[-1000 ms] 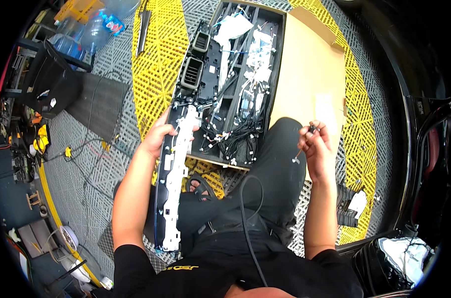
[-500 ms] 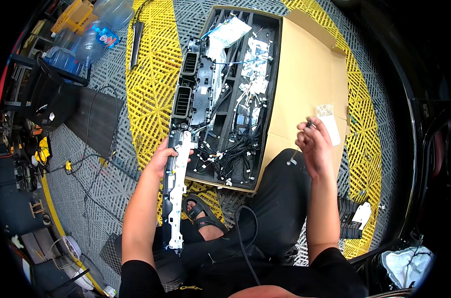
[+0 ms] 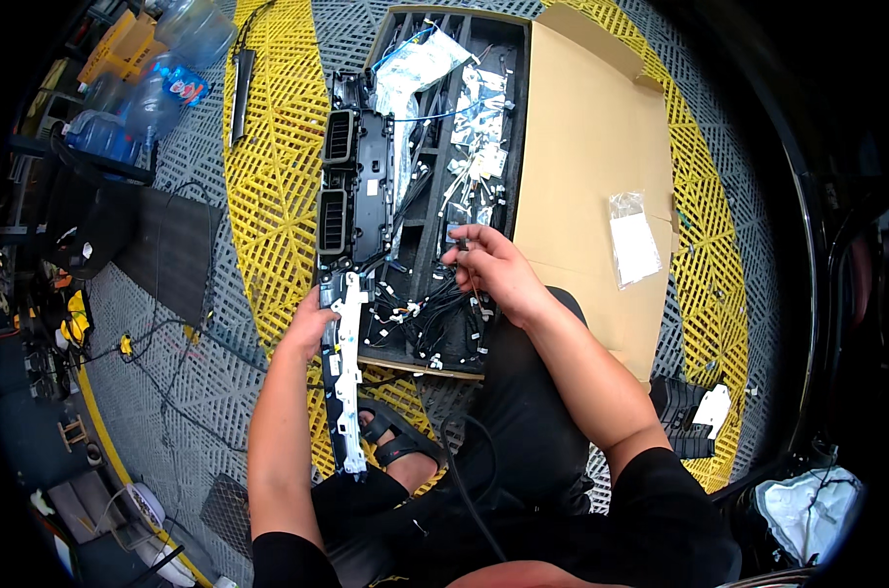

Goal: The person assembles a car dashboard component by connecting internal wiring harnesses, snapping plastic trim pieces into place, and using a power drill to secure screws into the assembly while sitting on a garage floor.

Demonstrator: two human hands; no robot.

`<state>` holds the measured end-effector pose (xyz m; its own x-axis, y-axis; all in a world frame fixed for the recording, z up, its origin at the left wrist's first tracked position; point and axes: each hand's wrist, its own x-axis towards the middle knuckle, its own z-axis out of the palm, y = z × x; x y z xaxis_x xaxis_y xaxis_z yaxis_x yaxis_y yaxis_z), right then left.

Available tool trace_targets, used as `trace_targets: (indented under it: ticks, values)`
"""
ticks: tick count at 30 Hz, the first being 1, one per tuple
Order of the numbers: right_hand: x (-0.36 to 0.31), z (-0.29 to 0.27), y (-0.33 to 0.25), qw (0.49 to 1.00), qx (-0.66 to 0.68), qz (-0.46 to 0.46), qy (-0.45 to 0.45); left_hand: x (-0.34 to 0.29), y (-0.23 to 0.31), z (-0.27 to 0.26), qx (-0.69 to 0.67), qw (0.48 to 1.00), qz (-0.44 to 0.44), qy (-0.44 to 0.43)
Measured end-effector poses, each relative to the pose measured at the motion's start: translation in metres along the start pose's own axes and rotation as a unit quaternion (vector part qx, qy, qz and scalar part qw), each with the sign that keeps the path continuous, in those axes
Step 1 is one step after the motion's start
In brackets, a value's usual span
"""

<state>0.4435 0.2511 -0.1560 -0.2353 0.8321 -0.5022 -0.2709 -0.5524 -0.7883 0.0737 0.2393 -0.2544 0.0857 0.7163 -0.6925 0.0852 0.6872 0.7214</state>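
Note:
My left hand (image 3: 310,325) is closed round the middle of a long dashboard vent panel (image 3: 347,367), black with two rectangular air vents and a white strip at its near end. The panel stretches away from me, over the left side of an open cardboard box (image 3: 601,147). Above the box's right part, my right hand (image 3: 503,279) pinches a small black piece with a thin wire (image 3: 463,245); its exact kind is too small to make out. Beneath that hand, black wiring harnesses (image 3: 430,318) with white connectors lie in the foam-lined box.
A white packet (image 3: 635,245) rests on the box's open flap. Clear water jugs (image 3: 160,93) stand at the far left, near a dark mat (image 3: 165,240). A cable (image 3: 454,461) loops by my legs. Black-and-white parts (image 3: 694,416) lie on the grid floor at right.
My right hand has moved left from over the flap to above the wiring, carrying the small black piece. My left hand keeps its hold on the panel.

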Motion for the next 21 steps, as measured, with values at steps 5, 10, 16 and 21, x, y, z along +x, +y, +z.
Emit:
trace_targets:
  ticks: [5, 10, 16, 21]
  values:
    - [0.017, -0.005, 0.003, 0.999, -0.036, -0.006, 0.023, 0.014, -0.028, -0.018, 0.009, 0.999, 0.002, 0.052]
    - [0.025, -0.017, 0.015, 0.994, -0.097, -0.024, 0.042, 0.022, -0.035, -0.018, -0.001, 0.999, 0.0, 0.05]
    - [0.036, -0.023, 0.028, 0.987, -0.154, -0.03, 0.022, 0.028, -0.05, -0.029, -0.016, 0.998, 0.026, 0.045]
    - [0.037, -0.025, 0.033, 0.983, -0.175, -0.037, 0.025, 0.023, -0.046, -0.021, 0.001, 0.999, 0.026, 0.043]
